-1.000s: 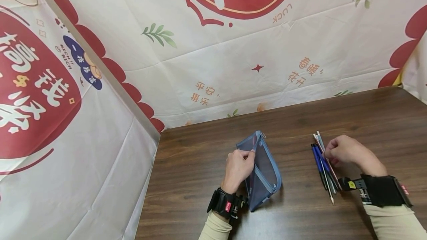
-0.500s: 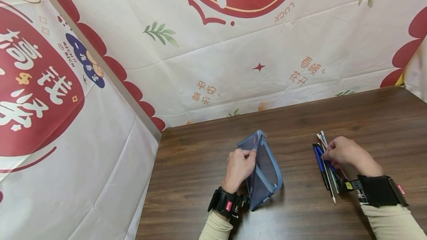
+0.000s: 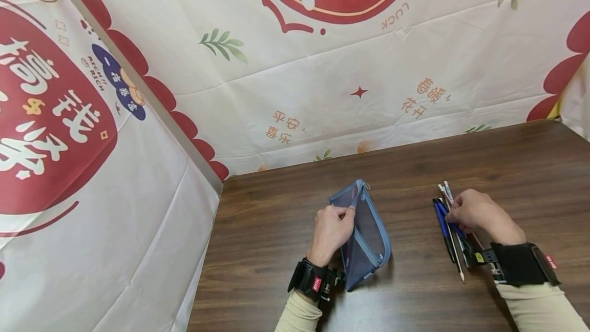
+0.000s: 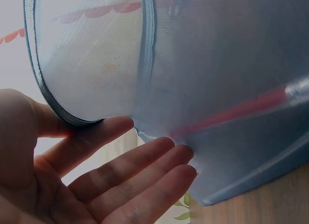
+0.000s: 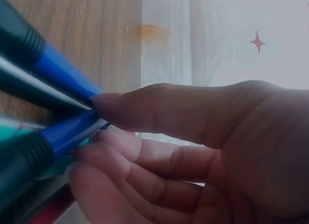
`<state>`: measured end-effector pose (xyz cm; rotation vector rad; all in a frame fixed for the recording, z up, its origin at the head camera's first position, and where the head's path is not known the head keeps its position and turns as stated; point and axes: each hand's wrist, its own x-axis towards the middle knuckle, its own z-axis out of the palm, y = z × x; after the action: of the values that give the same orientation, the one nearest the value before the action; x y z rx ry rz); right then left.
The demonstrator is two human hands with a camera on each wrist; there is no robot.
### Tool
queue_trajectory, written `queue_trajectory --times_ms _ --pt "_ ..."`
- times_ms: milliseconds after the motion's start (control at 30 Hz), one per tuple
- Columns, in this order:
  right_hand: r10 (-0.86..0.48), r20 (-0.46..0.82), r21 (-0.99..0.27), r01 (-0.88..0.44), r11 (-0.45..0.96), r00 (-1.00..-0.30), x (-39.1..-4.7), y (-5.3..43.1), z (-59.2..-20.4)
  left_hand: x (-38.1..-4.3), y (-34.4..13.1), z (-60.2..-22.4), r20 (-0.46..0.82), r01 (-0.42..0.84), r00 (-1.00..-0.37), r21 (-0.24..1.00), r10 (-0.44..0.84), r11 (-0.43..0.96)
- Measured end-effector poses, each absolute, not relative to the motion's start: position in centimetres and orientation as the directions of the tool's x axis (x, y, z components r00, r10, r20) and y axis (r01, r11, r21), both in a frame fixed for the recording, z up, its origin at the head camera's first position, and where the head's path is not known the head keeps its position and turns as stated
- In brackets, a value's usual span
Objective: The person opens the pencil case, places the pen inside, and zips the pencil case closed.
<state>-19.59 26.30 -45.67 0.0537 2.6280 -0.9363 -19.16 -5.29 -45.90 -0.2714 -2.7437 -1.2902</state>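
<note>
White cloth [image 3: 299, 81] hangs beyond the far edge of the tabletop [image 3: 258, 250]. Well in from the left edge, the left hand [image 3: 329, 232] pinches a blue mesh pouch [image 3: 372, 234] by its rim; farther right, the right hand [image 3: 481, 214] has a narrow grip on a blue pen [image 5: 72, 134] among other pens [image 3: 441, 222] and pencils [image 3: 457, 257].

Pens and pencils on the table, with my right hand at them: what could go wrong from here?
The right hand seems to pinch a blue pen lying close among pencils, so lifting it might drag or roll some of them. The left hand holds the pouch only by its edge, so it could tip if that slips.
</note>
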Motion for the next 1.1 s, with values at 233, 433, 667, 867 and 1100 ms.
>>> queue_trajectory --times_ms 233,433,667,867,1100 --pt "-0.070 -0.326 -0.604 0.151 0.783 -0.943 -19.63 26.32 -45.87 -19.14 -5.36 -45.91 0.160 0.201 -0.980 0.756 0.123 0.622" --pt "-0.072 -0.324 -0.600 0.145 0.787 -0.943 -19.63 26.33 -46.00 -19.23 -5.43 -45.90 0.167 0.210 -0.978 0.751 0.128 0.626" --pt "-0.061 -0.338 -0.597 0.164 0.785 -0.939 -19.74 26.19 -45.87 -19.32 -5.44 -45.93 0.173 0.218 -0.976 0.754 0.133 0.620" --pt "-0.068 -0.335 -0.579 0.148 0.802 -0.940 -19.57 25.86 -45.93 -19.33 -5.49 -45.92 0.165 0.214 -0.977 0.754 0.136 0.621" --pt "-0.084 -0.326 -0.560 0.121 0.819 -0.942 -19.49 25.56 -45.93 -19.42 -5.46 -45.92 0.176 0.225 -0.974 0.743 0.139 0.631"
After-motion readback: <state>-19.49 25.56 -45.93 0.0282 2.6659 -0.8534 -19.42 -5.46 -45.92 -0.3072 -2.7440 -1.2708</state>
